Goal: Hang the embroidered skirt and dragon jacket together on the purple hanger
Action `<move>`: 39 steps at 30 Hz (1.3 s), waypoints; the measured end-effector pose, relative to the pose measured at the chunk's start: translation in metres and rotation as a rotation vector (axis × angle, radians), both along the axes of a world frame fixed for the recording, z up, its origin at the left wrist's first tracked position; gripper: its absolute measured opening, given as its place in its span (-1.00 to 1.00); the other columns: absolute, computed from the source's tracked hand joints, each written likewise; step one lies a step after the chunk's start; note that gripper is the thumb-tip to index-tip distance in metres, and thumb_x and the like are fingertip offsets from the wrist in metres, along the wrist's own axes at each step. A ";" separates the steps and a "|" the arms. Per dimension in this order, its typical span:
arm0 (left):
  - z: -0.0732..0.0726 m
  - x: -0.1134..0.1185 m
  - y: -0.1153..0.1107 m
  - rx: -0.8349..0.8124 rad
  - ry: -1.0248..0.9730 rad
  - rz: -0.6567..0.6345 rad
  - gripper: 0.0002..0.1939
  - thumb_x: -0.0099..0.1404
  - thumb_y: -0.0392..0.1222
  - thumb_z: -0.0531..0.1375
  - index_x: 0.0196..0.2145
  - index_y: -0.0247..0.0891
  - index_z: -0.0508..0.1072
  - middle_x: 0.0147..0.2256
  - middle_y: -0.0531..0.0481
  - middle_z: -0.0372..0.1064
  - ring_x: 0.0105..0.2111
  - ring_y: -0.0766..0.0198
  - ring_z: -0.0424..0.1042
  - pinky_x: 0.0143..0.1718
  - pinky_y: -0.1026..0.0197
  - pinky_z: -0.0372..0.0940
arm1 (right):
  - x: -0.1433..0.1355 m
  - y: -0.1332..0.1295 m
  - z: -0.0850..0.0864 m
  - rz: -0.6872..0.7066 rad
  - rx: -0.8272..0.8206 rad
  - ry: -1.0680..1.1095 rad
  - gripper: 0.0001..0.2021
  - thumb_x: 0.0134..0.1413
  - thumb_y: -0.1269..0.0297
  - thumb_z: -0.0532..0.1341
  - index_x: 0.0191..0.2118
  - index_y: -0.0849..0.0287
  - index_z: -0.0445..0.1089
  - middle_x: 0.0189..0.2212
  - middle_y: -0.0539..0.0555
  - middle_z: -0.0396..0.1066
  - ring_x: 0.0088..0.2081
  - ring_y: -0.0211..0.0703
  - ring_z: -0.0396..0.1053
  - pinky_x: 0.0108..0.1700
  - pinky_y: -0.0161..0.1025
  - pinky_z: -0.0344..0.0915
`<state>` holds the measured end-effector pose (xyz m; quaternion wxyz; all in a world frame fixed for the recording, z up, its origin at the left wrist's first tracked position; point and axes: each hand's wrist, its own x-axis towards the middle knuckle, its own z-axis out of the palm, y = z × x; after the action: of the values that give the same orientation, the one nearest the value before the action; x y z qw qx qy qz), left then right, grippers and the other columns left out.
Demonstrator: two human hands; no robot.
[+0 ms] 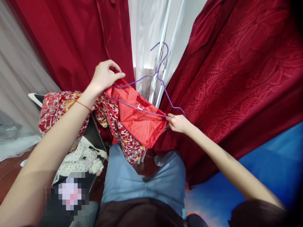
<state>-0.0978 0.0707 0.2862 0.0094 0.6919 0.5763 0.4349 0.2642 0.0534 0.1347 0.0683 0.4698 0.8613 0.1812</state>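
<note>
A red garment (139, 119) with smooth red lining and silver and gold embroidery hangs between my hands, its embroidered part draping to the left and below. A purple wire hanger (157, 73) stands hook up, its left end inside the garment. My left hand (106, 75) is closed on the garment's upper left edge by that end, some fingers hidden behind the hand. With its fingers pinched, my right hand (178, 123) holds the garment's right edge beside the hanger's lower bar. The hanger's right corner sticks out bare above this hand. A small white label (140, 107) shows on the lining.
Dark red curtains (227, 72) hang on both sides of a white frame (161, 63). At lower left, a white dotted cloth (80, 157) lies on a dark surface with a blurred-out patch. Blue fabric (272, 164) spreads at lower right. My legs are directly below the garment.
</note>
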 end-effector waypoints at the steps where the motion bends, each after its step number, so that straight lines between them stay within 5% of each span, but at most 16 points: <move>1: -0.005 0.001 0.000 -0.040 0.080 -0.025 -0.61 0.18 -0.01 0.33 -0.12 -0.32 0.56 -0.33 -0.01 0.52 -0.27 0.23 0.45 -0.16 0.20 0.31 | 0.002 0.001 0.002 -0.007 0.009 0.001 -0.62 0.26 0.33 -0.01 -0.01 0.27 0.50 -0.04 0.24 0.48 -0.29 -0.06 0.48 -0.39 -0.20 0.06; 4: -0.023 0.008 0.004 -0.142 0.285 -0.043 -0.64 0.14 -0.02 0.37 -0.16 -0.28 0.63 -0.28 -0.07 0.54 -0.15 0.10 0.49 -0.06 0.16 0.29 | 0.014 -0.001 0.008 -0.045 0.044 0.015 -0.60 0.24 0.27 0.00 -0.01 0.24 0.52 -0.05 0.23 0.48 -0.28 -0.03 0.46 -0.41 -0.20 0.01; 10: -0.055 0.046 0.015 -0.208 0.577 0.206 -0.66 0.39 -0.33 0.09 -0.01 -0.44 0.58 -0.04 -0.32 0.52 0.09 -0.14 0.42 0.09 -0.02 0.22 | 0.034 -0.028 0.016 -0.021 0.175 0.138 -0.61 0.20 0.26 0.03 -0.06 0.25 0.54 -0.11 0.28 0.44 -0.20 0.07 0.39 -0.32 -0.16 0.08; 15: -0.066 0.060 0.013 -0.243 0.588 0.231 -0.54 0.41 -0.43 -0.07 0.10 -0.50 0.51 -0.05 -0.36 0.48 0.16 -0.18 0.38 0.12 -0.11 0.19 | 0.041 -0.043 0.014 0.095 0.213 0.258 -0.72 0.17 0.26 0.10 -0.16 0.17 0.55 -0.10 0.29 0.40 -0.07 0.19 0.31 -0.06 0.04 0.18; 21: -0.074 0.048 0.013 -0.255 0.661 0.209 -0.49 0.43 -0.41 -0.15 0.13 -0.51 0.47 0.00 -0.46 0.44 0.15 -0.16 0.39 0.10 -0.09 0.18 | 0.038 -0.080 0.010 0.288 0.224 0.525 -0.81 0.22 0.25 0.14 -0.24 0.10 0.51 0.19 0.25 0.29 0.25 0.32 0.11 0.18 0.32 0.06; 26: -0.081 0.037 0.011 -0.239 0.660 0.217 -0.49 0.46 -0.36 -0.15 0.16 -0.41 0.46 0.03 -0.43 0.46 0.18 -0.12 0.39 0.11 -0.06 0.20 | 0.036 -0.129 0.014 0.453 -0.074 0.600 -0.77 0.37 0.22 0.05 -0.19 0.09 0.44 -0.18 0.15 0.50 -0.08 0.00 0.37 0.11 0.09 0.21; 31: -0.080 0.026 0.014 -0.250 0.649 0.207 -0.51 0.46 -0.35 -0.13 0.16 -0.33 0.46 0.04 -0.41 0.47 0.18 -0.13 0.40 0.11 -0.09 0.20 | 0.056 -0.126 0.035 0.236 -0.026 0.292 -0.74 0.35 0.23 0.05 -0.18 0.12 0.48 -0.37 0.12 0.52 -0.24 -0.04 0.39 -0.08 -0.07 0.21; 39: -0.078 0.014 0.009 -0.252 0.698 0.220 -0.53 0.49 -0.28 -0.12 0.20 -0.13 0.41 0.03 -0.34 0.50 0.12 -0.09 0.45 0.03 -0.03 0.22 | 0.095 -0.101 0.068 -0.023 0.213 0.087 -0.63 0.32 0.30 0.01 0.09 0.02 0.48 -0.02 0.09 0.60 -0.16 -0.04 0.55 -0.38 -0.23 0.20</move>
<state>-0.0834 0.0800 0.2080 -0.1492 0.7257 0.6645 0.0973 0.3587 -0.0475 0.2025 -0.0173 0.4915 0.8339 0.2503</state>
